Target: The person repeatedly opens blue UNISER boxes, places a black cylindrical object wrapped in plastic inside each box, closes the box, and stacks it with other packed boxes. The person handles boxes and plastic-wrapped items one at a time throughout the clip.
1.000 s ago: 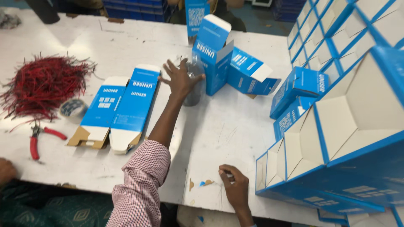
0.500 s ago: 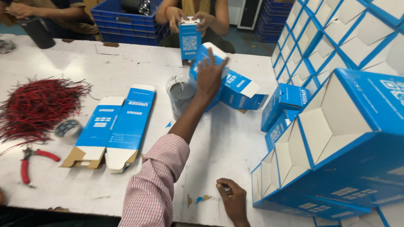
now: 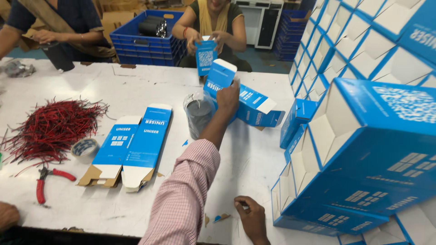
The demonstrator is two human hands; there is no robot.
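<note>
My left hand (image 3: 228, 97) reaches across the white table (image 3: 150, 77) on a pink checked sleeve and grips the side of an upright blue carton (image 3: 219, 78) with its white top flap open. Just left of that carton stands a dark grey cylinder in clear plastic wrap (image 3: 198, 115). Behind my hand lies another blue carton (image 3: 256, 108) on its side. My right hand (image 3: 250, 218) rests on the table near the front edge, fingers curled, beside small blue paper scraps (image 3: 221, 218).
Two flat unfolded blue cartons (image 3: 131, 145) lie at left, beside a tape roll (image 3: 85, 147), a pile of red wires (image 3: 52, 127) and red-handled pliers (image 3: 45, 179). Stacked blue cartons (image 3: 363, 136) wall the right side. Two people sit across; one holds a blue carton (image 3: 205, 56). A blue crate (image 3: 145, 43) stands behind.
My left hand left the wrapped grey cylinder and moved right and farther away onto the upright blue carton. My right hand stayed put. The view tilted up, showing the people opposite.
</note>
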